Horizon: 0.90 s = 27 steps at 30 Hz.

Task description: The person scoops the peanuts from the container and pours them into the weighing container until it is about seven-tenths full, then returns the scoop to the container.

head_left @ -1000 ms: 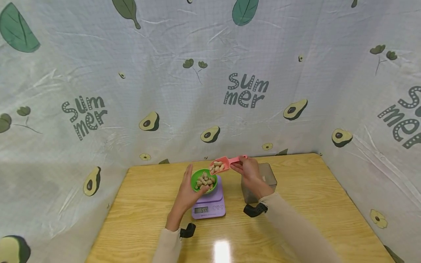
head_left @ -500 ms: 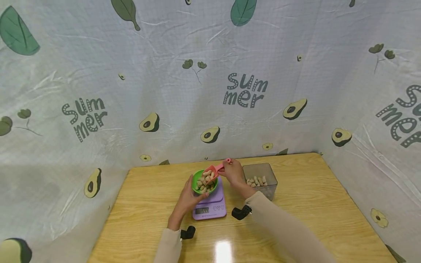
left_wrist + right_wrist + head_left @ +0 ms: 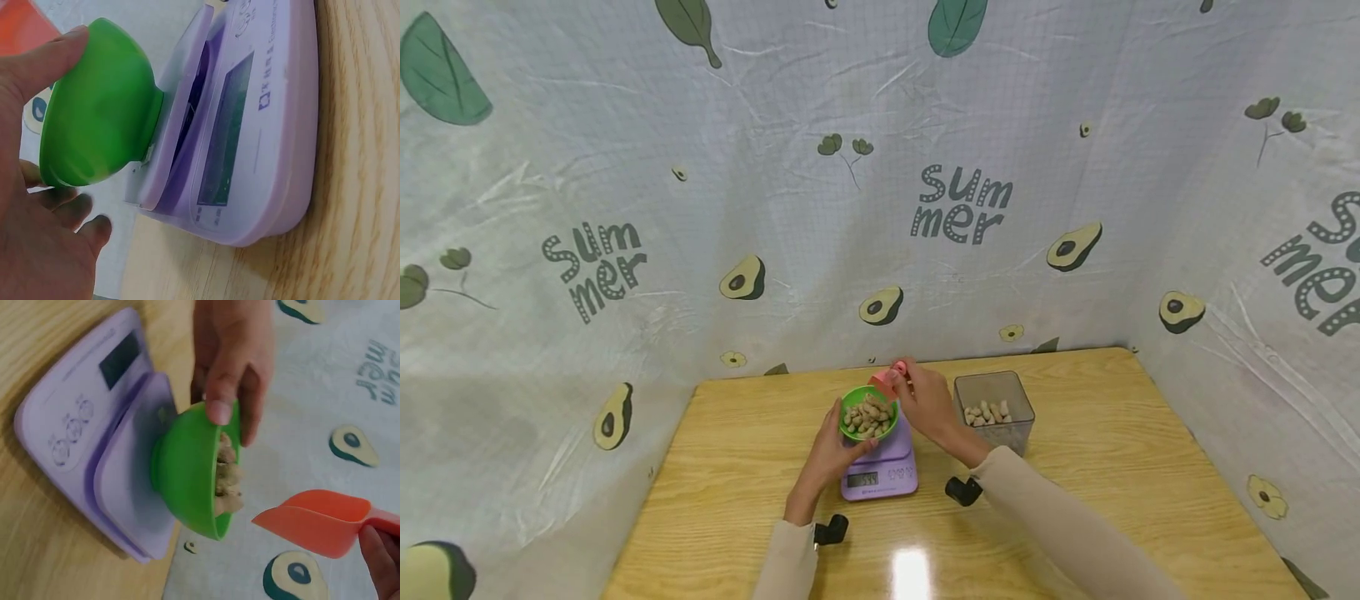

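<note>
A green bowl (image 3: 187,472) with several unshelled peanuts (image 3: 867,417) heaped inside stands on the plate of a purple kitchen scale (image 3: 883,485). My left hand (image 3: 831,450) holds the bowl from its left side, thumb near the rim and fingers round the far side. Just past the bowl's right rim, my right hand (image 3: 929,406) grips the handle of a coral-pink scoop (image 3: 319,525). In the right wrist view the scoop's lip points toward the bowl, a small gap apart, and no peanuts show in it. Only fingertips of the right hand appear there.
A see-through grey box (image 3: 1017,432) with several peanuts at its bottom stands right of the scale. The wooden table (image 3: 1097,467) ends at a pale printed sheet (image 3: 805,250) behind it.
My right hand has moved left to the bowl with the loaded scoop and tipped it. The scoop's peanuts now lie in the bowl, and the scoop has turned and drawn back. The left hand stayed put.
</note>
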Motion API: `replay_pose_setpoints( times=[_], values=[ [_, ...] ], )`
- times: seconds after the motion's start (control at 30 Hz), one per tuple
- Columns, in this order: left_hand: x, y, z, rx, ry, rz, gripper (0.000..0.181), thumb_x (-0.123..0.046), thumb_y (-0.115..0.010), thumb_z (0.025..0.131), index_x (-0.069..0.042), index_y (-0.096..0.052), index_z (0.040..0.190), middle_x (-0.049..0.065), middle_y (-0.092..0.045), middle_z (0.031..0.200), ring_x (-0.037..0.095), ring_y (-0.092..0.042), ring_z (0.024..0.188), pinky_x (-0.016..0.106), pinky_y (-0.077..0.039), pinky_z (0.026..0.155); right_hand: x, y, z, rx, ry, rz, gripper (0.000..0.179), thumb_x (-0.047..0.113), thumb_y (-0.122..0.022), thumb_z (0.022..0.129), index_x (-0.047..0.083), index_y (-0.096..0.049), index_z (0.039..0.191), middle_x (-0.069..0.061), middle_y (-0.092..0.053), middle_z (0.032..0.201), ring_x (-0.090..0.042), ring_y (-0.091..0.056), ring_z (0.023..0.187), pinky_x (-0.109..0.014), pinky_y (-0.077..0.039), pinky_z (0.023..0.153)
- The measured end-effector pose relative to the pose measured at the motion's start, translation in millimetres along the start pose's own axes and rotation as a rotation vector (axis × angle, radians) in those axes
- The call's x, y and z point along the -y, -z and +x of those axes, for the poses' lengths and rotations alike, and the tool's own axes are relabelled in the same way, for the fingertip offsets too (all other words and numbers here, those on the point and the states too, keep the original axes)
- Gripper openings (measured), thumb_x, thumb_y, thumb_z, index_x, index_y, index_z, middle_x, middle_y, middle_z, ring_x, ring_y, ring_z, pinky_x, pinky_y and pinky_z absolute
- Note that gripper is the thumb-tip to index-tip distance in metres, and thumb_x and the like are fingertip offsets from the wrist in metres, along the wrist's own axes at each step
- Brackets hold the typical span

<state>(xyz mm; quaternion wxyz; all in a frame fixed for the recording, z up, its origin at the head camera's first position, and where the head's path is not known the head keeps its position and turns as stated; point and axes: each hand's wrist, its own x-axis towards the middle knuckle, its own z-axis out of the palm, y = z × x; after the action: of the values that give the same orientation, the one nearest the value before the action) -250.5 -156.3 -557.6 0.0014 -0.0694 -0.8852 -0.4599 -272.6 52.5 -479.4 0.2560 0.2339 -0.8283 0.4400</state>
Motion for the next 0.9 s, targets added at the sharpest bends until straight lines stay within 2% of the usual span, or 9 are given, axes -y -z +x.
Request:
replay_pose_setpoints(
  times=[0.07, 0.2, 0.27, 0.37, 0.5, 0.67, 0.8, 0.9],
  values=[
    [-0.6, -0.3, -0.9, -0.010, -0.004, 0.011, 0.115, -0.040, -0.081, 0.079, 0.002, -0.008, 0.157, 0.028, -0.013, 0.161, 0.050, -0.022, 0.146, 0.062, -0.024, 0.116, -5, 8, -1.6, -0.073, -0.121, 0.166, 0.017, 0.012, -0.052, 0.102, -0.002, -0.063, 0.101, -0.016, -0.071, 0.088, -0.023, -0.074, 0.080, -0.031, -0.060, 0.068],
    [-5.2, 0.7, -3.7, -0.058, -0.022, 0.006, 0.116, -0.040, -0.081, 0.079, -0.003, -0.004, 0.158, 0.023, -0.005, 0.164, 0.047, -0.014, 0.149, 0.060, -0.021, 0.118, -15, 32, -4.6, -0.214, -0.461, 0.582, 0.021, 0.012, -0.049, 0.103, -0.006, -0.060, 0.105, -0.018, -0.069, 0.094, -0.017, -0.073, 0.081, -0.030, -0.060, 0.074],
    [-9.4, 1.7, -5.6, -0.085, -0.043, -0.003, 0.116, -0.039, -0.080, 0.079, -0.006, -0.003, 0.159, 0.020, -0.004, 0.165, 0.045, -0.013, 0.150, 0.061, -0.020, 0.117, -20, 47, -6.4, -0.246, -0.599, 0.707, 0.024, 0.016, -0.046, 0.105, -0.006, -0.057, 0.108, -0.013, -0.067, 0.094, -0.012, -0.072, 0.080, -0.028, -0.059, 0.078],
    [-19.8, 2.1, -8.5, -0.115, -0.078, -0.027, 0.114, -0.037, -0.080, 0.080, -0.008, -0.004, 0.159, 0.019, -0.006, 0.165, 0.045, -0.013, 0.150, 0.063, -0.020, 0.117, -26, 68, -9.7, -0.270, -0.697, 0.793, 0.026, 0.018, -0.043, 0.106, -0.005, -0.053, 0.112, -0.005, -0.065, 0.091, -0.009, -0.070, 0.080, -0.027, -0.059, 0.081],
    [-39.4, -2.1, -10.1, -0.117, -0.138, -0.079, 0.110, -0.034, -0.080, 0.081, -0.009, -0.007, 0.159, 0.017, -0.008, 0.166, 0.044, -0.015, 0.150, 0.064, -0.021, 0.116, -31, 95, -14.4, -0.312, -0.724, 0.802, 0.029, 0.019, -0.041, 0.107, -0.006, -0.051, 0.117, -0.002, -0.065, 0.091, -0.008, -0.070, 0.083, -0.027, -0.058, 0.084],
    [-64.4, -16.2, -7.2, -0.072, -0.191, -0.117, 0.107, -0.038, -0.077, 0.083, -0.019, -0.006, 0.160, 0.009, -0.008, 0.167, 0.040, -0.014, 0.151, 0.066, -0.022, 0.115, -36, 124, -21.2, -0.348, -0.700, 0.752, 0.028, 0.021, -0.044, 0.106, -0.004, -0.052, 0.115, 0.000, -0.066, 0.091, -0.008, -0.070, 0.083, -0.026, -0.058, 0.082],
    [-84.9, -33.2, -2.1, 0.001, -0.227, -0.099, 0.105, -0.041, -0.075, 0.084, -0.031, -0.003, 0.159, 0.005, -0.006, 0.167, 0.036, -0.012, 0.152, 0.067, -0.023, 0.114, -46, 138, -26.9, -0.314, -0.662, 0.596, 0.027, 0.022, -0.046, 0.105, -0.005, -0.052, 0.108, -0.001, -0.066, 0.091, -0.005, -0.070, 0.080, -0.026, -0.058, 0.080],
    [-98.3, -49.4, 5.6, 0.074, -0.262, -0.095, 0.105, -0.045, -0.075, 0.084, -0.035, 0.000, 0.158, 0.003, -0.005, 0.167, 0.034, -0.012, 0.153, 0.066, -0.025, 0.114, -55, 142, -29.9, -0.227, -0.604, 0.397, 0.030, 0.021, -0.047, 0.105, -0.008, -0.054, 0.110, -0.013, -0.067, 0.096, -0.004, -0.070, 0.080, -0.026, -0.059, 0.078]
  ],
)
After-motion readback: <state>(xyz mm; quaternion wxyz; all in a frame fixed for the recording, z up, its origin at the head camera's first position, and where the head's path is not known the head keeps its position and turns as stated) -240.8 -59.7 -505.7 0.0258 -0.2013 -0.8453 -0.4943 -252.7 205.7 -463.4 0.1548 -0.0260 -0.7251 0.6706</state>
